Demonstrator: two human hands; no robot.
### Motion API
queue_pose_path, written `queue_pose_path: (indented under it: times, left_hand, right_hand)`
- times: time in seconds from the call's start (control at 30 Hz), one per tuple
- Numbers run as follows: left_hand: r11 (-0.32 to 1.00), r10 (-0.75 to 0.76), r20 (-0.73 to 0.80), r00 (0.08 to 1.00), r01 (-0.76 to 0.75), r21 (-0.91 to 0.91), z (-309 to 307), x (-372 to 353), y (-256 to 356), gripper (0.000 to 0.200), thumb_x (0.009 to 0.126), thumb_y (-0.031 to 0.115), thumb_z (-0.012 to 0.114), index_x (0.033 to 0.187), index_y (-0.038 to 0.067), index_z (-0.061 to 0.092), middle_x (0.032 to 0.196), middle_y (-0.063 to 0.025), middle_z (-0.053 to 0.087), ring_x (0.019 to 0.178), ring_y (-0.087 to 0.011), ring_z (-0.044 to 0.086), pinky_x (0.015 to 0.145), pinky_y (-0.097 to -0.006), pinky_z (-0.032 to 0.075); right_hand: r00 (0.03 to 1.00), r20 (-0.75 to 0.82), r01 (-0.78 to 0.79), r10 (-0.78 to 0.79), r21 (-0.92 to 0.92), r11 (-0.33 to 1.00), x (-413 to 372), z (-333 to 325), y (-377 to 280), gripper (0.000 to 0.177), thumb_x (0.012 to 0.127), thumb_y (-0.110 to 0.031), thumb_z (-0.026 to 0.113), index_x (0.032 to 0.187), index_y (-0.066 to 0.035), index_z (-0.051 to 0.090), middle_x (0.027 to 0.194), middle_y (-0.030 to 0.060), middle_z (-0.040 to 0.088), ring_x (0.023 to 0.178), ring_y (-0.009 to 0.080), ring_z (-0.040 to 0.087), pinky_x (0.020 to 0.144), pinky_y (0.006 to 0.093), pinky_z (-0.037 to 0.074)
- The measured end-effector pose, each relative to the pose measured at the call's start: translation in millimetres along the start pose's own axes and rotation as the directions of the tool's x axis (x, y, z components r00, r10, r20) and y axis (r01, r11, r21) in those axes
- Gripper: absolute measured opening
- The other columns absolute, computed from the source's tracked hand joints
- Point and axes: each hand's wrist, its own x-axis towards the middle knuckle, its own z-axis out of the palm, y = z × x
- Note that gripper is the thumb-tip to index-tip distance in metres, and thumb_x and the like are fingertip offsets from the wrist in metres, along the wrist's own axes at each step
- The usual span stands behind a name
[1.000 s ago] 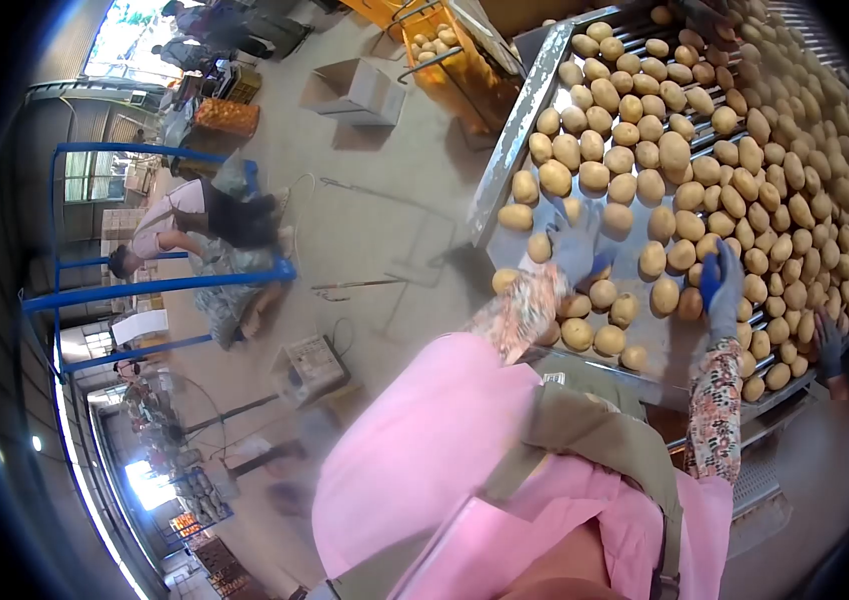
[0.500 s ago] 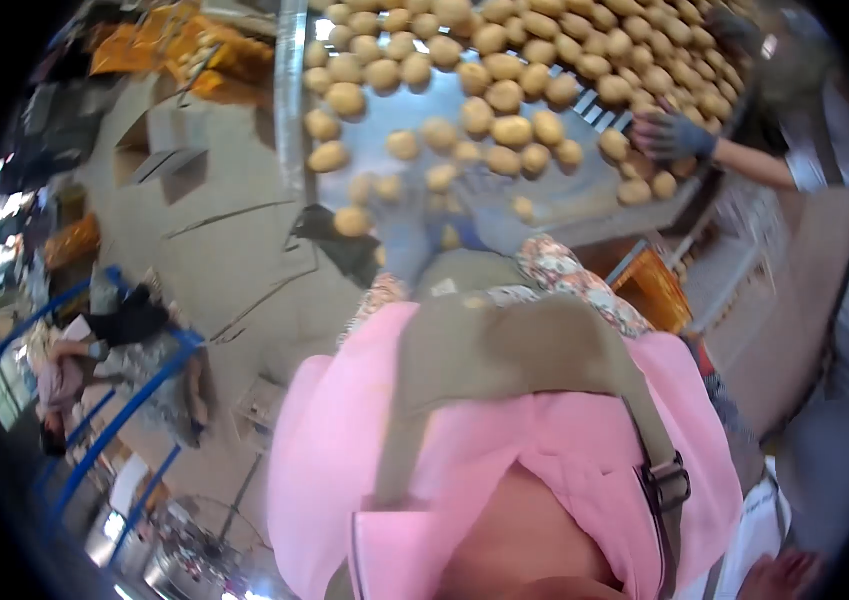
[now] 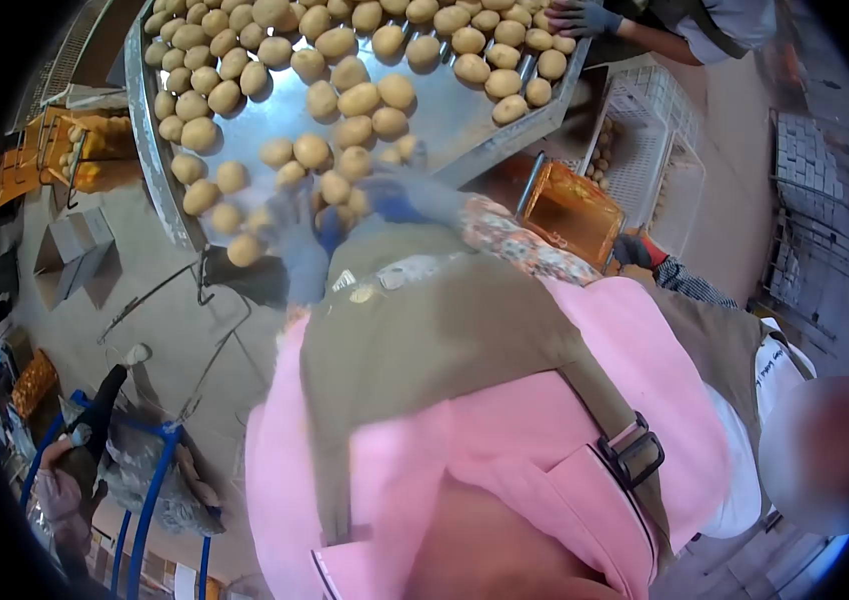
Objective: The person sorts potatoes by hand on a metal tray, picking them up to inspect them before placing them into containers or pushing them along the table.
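Many potatoes (image 3: 358, 98) lie on a metal sorting table (image 3: 255, 122) in front of me. My left hand (image 3: 302, 245), in a blue-grey glove, reaches over the near edge with stretched fingers among the loose potatoes. To its right my right hand (image 3: 410, 195), gloved alike, is angled inward beside a small cluster of potatoes (image 3: 337, 188) between the two hands. Both hands are open, their fingertips blurred by motion. Close to the left hand, a potato (image 3: 245, 250) sits by the table's near edge.
A co-worker's gloved hand (image 3: 585, 18) rests by potatoes at the table's far right. Right of me stand an orange crate (image 3: 575, 215), with another person's gloved hand (image 3: 640, 250) at it, and white crates (image 3: 635, 120). A cardboard box (image 3: 75, 255) lies on the floor at left.
The view has swung, so the table now appears further left and more crates show at right. My hands have drawn closer around the near potatoes, and several potatoes sit nearer the front edge.
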Motion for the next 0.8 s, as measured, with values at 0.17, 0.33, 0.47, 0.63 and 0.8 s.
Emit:
queue_pose_path:
  times: [0.17,0.33,0.47,0.63,0.8]
  left_hand:
    - [0.994,0.045,0.106,0.993,-0.054,0.092,0.6,19.3,-10.7,0.073,0.088,0.060,0.050,0.148,0.022,0.033,0.157,-0.0086,0.020,0.145,-0.0363,0.010,0.110,-0.0648,0.005]
    - [0.994,-0.060,0.047,0.997,0.055,0.098,-30.4,14.8,-18.2,0.064,0.090,0.055,0.051,0.144,0.020,0.042,0.156,-0.0151,0.019,0.145,-0.0356,0.010,0.114,-0.0508,0.019]
    - [0.984,-0.103,0.067,0.992,0.091,0.153,-32.2,12.7,-10.3,0.063,0.091,0.056,0.048,0.143,0.021,0.043,0.157,-0.0148,0.017,0.146,-0.0348,0.009,0.111,-0.0607,0.017]
    - [0.974,-0.159,0.105,0.982,0.138,0.179,-11.3,15.2,-7.2,0.057,0.093,0.051,0.045,0.144,0.023,0.041,0.158,-0.0138,0.013,0.146,-0.0330,0.008,0.102,-0.0750,0.009]
    - [0.954,-0.127,0.186,0.974,0.068,0.293,-7.3,-19.6,-26.5,0.065,0.094,0.053,0.042,0.148,0.020,0.031,0.156,-0.0141,0.020,0.145,-0.0363,0.012,0.108,-0.0679,0.010]
  right_hand:
    - [0.908,0.302,-0.352,0.289,0.926,0.139,19.8,-34.7,-19.3,0.036,0.097,-0.031,0.048,0.126,-0.012,0.058,0.140,0.0146,0.047,0.126,0.0275,0.047,0.097,0.0346,0.041]
    - [0.902,-0.231,-0.381,0.365,-0.026,0.924,-39.8,-50.8,76.0,0.036,0.093,-0.025,0.053,0.127,-0.012,0.055,0.115,0.0177,0.063,0.103,0.0355,0.061,0.088,0.0414,0.047]
    - [0.937,-0.024,-0.335,0.349,0.228,0.914,-40.0,-37.2,90.4,0.039,0.090,-0.024,0.056,0.127,-0.013,0.057,0.119,0.0185,0.061,0.097,0.0336,0.063,0.086,0.0376,0.050]
    - [0.897,0.009,-0.434,0.442,-0.170,0.885,14.9,-38.5,25.0,0.031,0.089,-0.023,0.053,0.120,-0.021,0.059,0.122,0.0144,0.060,0.110,0.0371,0.058,0.092,0.0451,0.046]
    - [0.819,0.169,-0.569,0.548,0.119,0.814,48.5,-82.4,26.0,0.030,0.088,-0.033,0.055,0.112,-0.016,0.061,0.121,0.0154,0.060,0.101,0.0343,0.060,0.090,0.0400,0.047]
